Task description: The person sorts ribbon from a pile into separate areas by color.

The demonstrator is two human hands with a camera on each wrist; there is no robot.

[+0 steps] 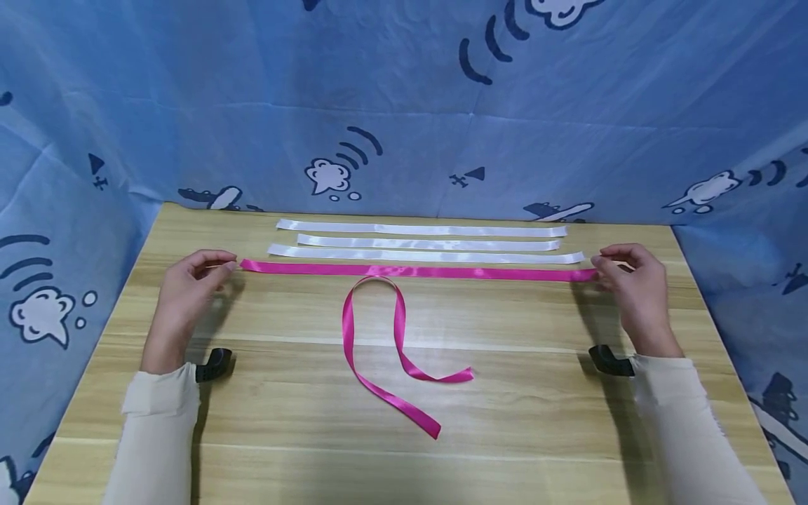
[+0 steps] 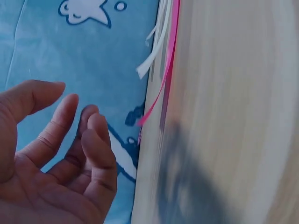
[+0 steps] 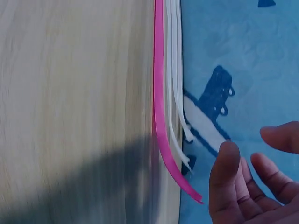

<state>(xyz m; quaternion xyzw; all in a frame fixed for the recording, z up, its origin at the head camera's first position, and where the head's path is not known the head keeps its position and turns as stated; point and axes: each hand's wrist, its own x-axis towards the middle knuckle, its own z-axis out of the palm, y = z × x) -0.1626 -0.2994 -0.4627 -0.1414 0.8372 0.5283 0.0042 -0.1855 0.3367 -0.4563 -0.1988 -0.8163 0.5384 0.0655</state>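
Observation:
A straight pink satin ribbon (image 1: 429, 272) lies across the table from left to right. At its left end is my left hand (image 1: 186, 294), thumb and fingertips apart in the left wrist view, with the ribbon's end (image 2: 152, 109) just beyond them. By the opposite end is my right hand (image 1: 640, 291). Its fingers are loosely bent, and in the right wrist view the pink end (image 3: 180, 177) lies free beside them. A second pink ribbon (image 1: 348, 333) forms a loose loop in front, its top close to the straight one and its two tails toward me.
Behind the straight pink ribbon lie three white ribbons: a back one (image 1: 423, 229), a shorter middle one (image 1: 429, 243) and a front one (image 1: 429, 255). A blue patterned cloth (image 1: 404, 84) hangs behind and beside the wooden table (image 1: 284, 421). Black mounts (image 1: 214, 363) stick out at both wrists.

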